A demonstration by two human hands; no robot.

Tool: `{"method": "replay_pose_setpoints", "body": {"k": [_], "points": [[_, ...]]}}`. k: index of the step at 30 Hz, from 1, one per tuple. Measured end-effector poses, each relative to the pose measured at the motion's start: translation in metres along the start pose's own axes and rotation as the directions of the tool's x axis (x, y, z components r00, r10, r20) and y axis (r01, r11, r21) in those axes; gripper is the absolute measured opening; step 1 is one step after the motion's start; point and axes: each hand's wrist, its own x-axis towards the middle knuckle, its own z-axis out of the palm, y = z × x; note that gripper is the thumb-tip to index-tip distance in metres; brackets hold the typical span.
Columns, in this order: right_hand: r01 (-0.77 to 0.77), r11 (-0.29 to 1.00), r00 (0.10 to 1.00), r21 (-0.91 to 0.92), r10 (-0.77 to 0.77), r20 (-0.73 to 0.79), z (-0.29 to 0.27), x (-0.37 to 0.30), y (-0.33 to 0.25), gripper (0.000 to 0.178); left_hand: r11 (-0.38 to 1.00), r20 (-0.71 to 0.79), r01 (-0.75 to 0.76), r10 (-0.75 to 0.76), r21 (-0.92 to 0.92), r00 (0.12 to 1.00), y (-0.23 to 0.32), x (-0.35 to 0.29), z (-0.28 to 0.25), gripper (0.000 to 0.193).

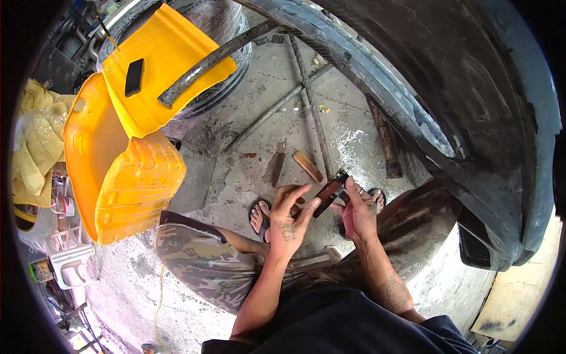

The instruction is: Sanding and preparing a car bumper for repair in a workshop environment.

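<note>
In front of my lap, my left hand (288, 223) and my right hand (359, 207) hold a narrow dark piece with a reddish-brown face (330, 189) between them. My left fingers and thumb close on its lower end. The right thumb and fingers pinch near its upper end, where a small black part shows. I cannot make out its exact kind. Just beyond it, a brown, wood-like block (308, 166) lies on the concrete floor, with a flat dark strip (277, 169) to its left.
A large dark car bumper (471, 88) arches over the right side. At left stands a cut-open yellow plastic container (138, 194); a yellow sheet (165, 47) above it carries a black rectangular item (134, 77). Long bars (265, 116) cross on the floor ahead.
</note>
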Motion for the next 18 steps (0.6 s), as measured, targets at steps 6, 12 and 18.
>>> {"method": "replay_pose_setpoints", "body": {"k": [6, 12, 18], "points": [[-0.020, 0.997, 1.000, -0.070, 0.018, -0.021, 0.001, -0.002, 0.000, 0.026, 0.988, 0.002, 0.139, -0.140, 0.063, 0.990, 0.004, 0.000, 0.000, 0.020], [-0.007, 0.994, 0.999, -0.105, 0.002, -0.051, 0.001, 0.001, -0.005, 0.023, 0.955, -0.087, 0.287, -0.293, -0.077, 0.952, -0.005, 0.001, -0.009, 0.033], [0.067, 0.995, 0.997, 0.068, -0.065, -0.037, -0.001, 0.001, -0.001, 0.013, 0.904, -0.047, 0.419, -0.424, -0.080, 0.905, -0.003, -0.004, -0.008, 0.051]]}}
